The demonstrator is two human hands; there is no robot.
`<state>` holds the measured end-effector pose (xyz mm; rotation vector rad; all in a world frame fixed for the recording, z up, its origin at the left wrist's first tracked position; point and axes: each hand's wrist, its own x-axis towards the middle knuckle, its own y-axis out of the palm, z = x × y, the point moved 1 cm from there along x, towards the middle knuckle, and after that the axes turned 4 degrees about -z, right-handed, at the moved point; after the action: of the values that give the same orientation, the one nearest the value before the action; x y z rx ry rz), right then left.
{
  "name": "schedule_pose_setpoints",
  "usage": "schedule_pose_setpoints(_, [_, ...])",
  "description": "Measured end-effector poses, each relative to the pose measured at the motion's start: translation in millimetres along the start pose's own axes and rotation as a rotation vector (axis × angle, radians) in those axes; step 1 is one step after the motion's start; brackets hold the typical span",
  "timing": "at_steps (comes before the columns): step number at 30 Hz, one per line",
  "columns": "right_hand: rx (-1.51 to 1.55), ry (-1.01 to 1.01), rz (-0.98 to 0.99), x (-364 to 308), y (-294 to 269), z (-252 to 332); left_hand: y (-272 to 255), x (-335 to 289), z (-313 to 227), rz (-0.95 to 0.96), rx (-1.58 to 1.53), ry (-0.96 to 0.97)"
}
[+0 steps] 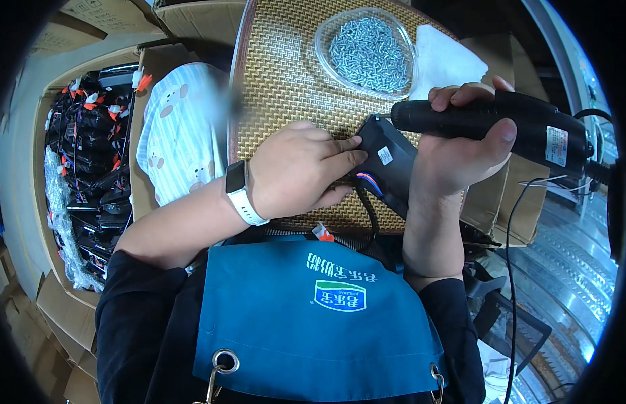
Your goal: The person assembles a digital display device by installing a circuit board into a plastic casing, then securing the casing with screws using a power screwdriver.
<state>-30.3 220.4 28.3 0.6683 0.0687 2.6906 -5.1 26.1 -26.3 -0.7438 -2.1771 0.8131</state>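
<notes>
in the middle of the frame the left hand [303, 168] presses down on a small black plastic housing [387, 161], fingers curled over its left edge and fingertips lying on its top face, so the grip is a narrow hold on that part; a white smartwatch [242, 195] sits on the wrist. the housing lies tilted on a gold woven mat-like work surface [279, 74] that fills the upper centre, and thin red and blue wires plus a black cable [368, 209] run out of its lower side toward the bottom of the frame. to the right of centre the right hand [461, 145] is wrapped firmly around a black cylindrical electric screwdriver [501, 121], held almost level, its tip pointing left and meeting the upper corner of the housing; whether the bit is seated in a screw cannot be told. the tool's body runs on to the right edge of the frame, where a cord leaves it. near the top centre a clear round plastic dish of small silver screws [371, 50] rests on the mat, with a white cloth [451, 57] just beside it on the right. at the left a cardboard box holds many black wired parts with orange tags [91, 155], and a pale blue striped fabric with bear prints [182, 131] lies between that box and the mat. a blue apron [313, 316] fills the lower centre
</notes>
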Motion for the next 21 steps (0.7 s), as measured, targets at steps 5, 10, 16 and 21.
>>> schedule_pose_setpoints(5, [-0.007,-0.001,-0.001,1.8,-2.3,0.7,2.6,0.0,3.3,-0.018,-0.004,0.005])
schedule_pose_setpoints(10, [-0.033,0.001,0.001,2.9,1.1,1.1,3.1,0.7,4.0,-0.020,0.003,0.003])
schedule_pose_setpoints(16, [0.027,-0.062,0.157,1.8,4.1,-2.6,4.0,-2.1,5.7,-0.069,-0.039,-0.001])
schedule_pose_setpoints(21, [0.049,-0.048,0.174,10.6,5.7,-9.7,7.0,-1.2,7.0,-0.110,-0.052,0.031])
